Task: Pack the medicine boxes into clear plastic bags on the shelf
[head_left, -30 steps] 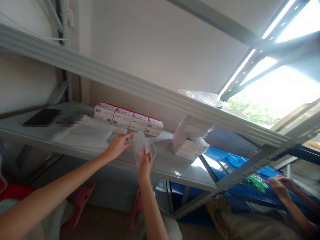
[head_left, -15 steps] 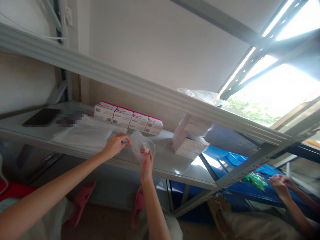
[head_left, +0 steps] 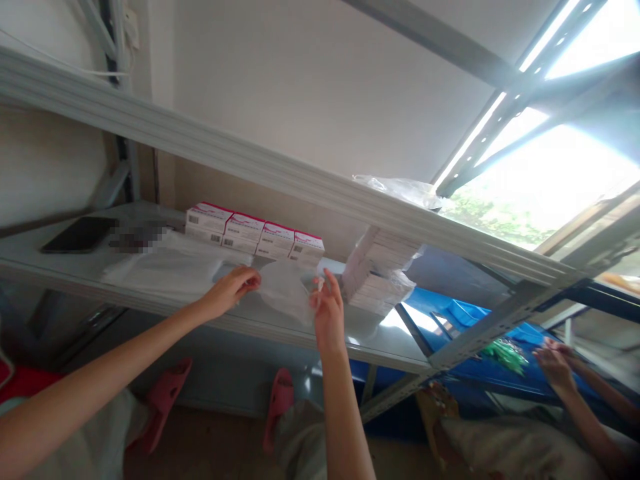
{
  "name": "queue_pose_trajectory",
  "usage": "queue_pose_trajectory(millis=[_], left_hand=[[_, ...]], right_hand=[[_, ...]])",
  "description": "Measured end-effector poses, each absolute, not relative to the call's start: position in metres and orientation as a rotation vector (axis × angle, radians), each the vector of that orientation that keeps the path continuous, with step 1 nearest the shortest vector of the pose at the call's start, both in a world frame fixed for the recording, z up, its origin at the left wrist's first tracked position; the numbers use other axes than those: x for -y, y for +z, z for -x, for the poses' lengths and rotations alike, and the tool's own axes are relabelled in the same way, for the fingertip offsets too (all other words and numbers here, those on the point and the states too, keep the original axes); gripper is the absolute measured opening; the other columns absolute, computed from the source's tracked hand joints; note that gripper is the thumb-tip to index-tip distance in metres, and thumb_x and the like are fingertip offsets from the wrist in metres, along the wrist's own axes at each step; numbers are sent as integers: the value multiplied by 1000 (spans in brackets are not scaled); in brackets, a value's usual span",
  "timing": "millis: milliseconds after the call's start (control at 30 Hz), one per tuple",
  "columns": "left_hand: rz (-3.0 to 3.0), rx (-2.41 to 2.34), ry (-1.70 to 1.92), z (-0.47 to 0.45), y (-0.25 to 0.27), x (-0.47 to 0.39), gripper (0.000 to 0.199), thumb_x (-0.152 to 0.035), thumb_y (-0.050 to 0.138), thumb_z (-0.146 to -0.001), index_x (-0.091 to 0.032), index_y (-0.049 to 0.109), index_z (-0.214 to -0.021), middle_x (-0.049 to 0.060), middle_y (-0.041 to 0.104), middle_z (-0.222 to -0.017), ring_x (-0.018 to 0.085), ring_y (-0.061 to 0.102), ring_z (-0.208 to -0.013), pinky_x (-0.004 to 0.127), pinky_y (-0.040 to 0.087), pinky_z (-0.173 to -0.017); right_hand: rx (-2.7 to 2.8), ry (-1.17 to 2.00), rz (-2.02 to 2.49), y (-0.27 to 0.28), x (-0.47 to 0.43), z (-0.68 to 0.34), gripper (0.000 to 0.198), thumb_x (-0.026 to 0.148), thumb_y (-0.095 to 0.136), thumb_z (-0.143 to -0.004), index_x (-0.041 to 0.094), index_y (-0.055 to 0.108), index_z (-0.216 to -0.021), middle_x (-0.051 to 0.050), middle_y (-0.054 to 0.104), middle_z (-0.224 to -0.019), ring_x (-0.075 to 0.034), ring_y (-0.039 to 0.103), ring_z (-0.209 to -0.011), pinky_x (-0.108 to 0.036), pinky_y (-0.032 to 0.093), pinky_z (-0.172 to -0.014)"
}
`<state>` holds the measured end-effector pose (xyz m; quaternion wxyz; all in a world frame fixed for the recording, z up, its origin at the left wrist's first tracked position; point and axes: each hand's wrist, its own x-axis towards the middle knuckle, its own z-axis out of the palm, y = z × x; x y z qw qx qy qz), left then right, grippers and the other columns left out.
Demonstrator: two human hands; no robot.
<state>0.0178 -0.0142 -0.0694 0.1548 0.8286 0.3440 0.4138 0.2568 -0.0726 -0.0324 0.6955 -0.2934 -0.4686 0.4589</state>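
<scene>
A clear plastic bag is spread flat between my two hands, just above the front of the grey shelf. The fingers of my left hand are pinched together at its left edge. My right hand has its thumb and fingers bent on the bag's right edge, with a bit of film showing between them. Left of the bag lies a pile of flat clear bags. Behind it, small white boxes with pink tops stand in a row against the wall.
Plastic-wrapped stacks of white boxes sit to the right. A dark tablet-like slab lies at the far left, beside a blurred patch. An upper shelf beam crosses above. At right, another person's hands are near a green bundle.
My right hand has moved right and pulled the bag from a crumpled shape into a flat, stretched one. My left hand has stayed almost in place.
</scene>
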Motion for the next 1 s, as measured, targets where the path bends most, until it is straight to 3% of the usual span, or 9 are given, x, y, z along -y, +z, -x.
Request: queue_pose_trajectory(millis=[200, 300, 400, 500, 600, 700, 800, 867, 1000], left_hand=[[-2154, -1013, 1396, -16, -75, 11, 40, -24, 51, -88, -21, 37, -125, 2, 56, -90, 15, 57, -79, 34, 46, -81], [-2136, -996, 1388, -15, -68, 8, 38, -26, 52, -86, -20, 43, -123, 3, 57, -90, 16, 57, -80, 34, 46, -80], [-2156, -978, 1322, -13, -58, 4, 24, -31, 53, -86, -19, 60, -106, 4, 61, -90, 17, 58, -83, 32, 47, -77], [-2109, -984, 1294, -12, -51, 1, 22, -37, 55, -84, -20, 67, -89, 6, 64, -91, 19, 60, -86, 31, 47, -75], [-1974, -956, 1339, -13, -50, 1, 24, -41, 57, -83, -19, 67, -86, 8, 66, -98, 22, 60, -97, 34, 47, -84], [-1797, -863, 1300, -19, -54, 4, 35, -42, 63, -79, -20, 60, -106, 10, 64, -112, 23, 62, -101, 38, 47, -89], [-1716, -809, 1200, -27, -62, 9, 69, -38, 74, -68, -23, 41, -127, 13, 61, -119, 22, 66, -92, 40, 50, -84], [-1718, -820, 1164, -31, -71, 11, 79, -34, 79, -62, -22, 39, -128, 12, 62, -114, 21, 66, -86, 39, 51, -81], [-1642, -857, 1162, -40, -86, 10, 71, -32, 81, -58, -21, 46, -119, 8, 66, -101, 20, 65, -83, 37, 51, -75]], right_hand=[[1259, 1207, 802, -15, 78, -274, 62, 45, 64, -75, 32, 47, -134, -1, 63, -102, -6, 31, -48, -22, 26, -47], [1363, 1229, 910, -11, 73, -276, 59, 46, 67, -73, 28, 55, -128, 0, 64, -86, -5, 21, -45, -22, 16, -44], [1246, 1091, 955, -10, 63, -277, 51, 47, 65, -72, 22, 64, -116, 2, 60, -70, -6, 19, -44, -23, 11, -43], [1116, 971, 940, -9, 58, -282, 49, 45, 62, -72, 23, 64, -116, 2, 63, -74, -6, 20, -44, -23, 12, -43], [1039, 874, 928, -6, 59, -286, 46, 43, 60, -72, 22, 65, -113, 0, 65, -82, -6, 25, -46, -21, 18, -43], [986, 825, 906, -5, 62, -288, 43, 42, 61, -71, 19, 67, -106, -3, 68, -89, -6, 34, -49, -21, 27, -47], [957, 811, 896, -6, 63, -287, 41, 42, 61, -71, 19, 67, -104, -4, 69, -94, -6, 37, -49, -21, 30, -49], [947, 789, 899, -7, 62, -286, 40, 42, 59, -71, 19, 67, -102, -4, 70, -94, -6, 37, -48, -21, 30, -48], [922, 790, 887, -9, 61, -285, 37, 42, 59, -69, 19, 67, -98, -4, 70, -92, -6, 35, -47, -21, 27, -47]])
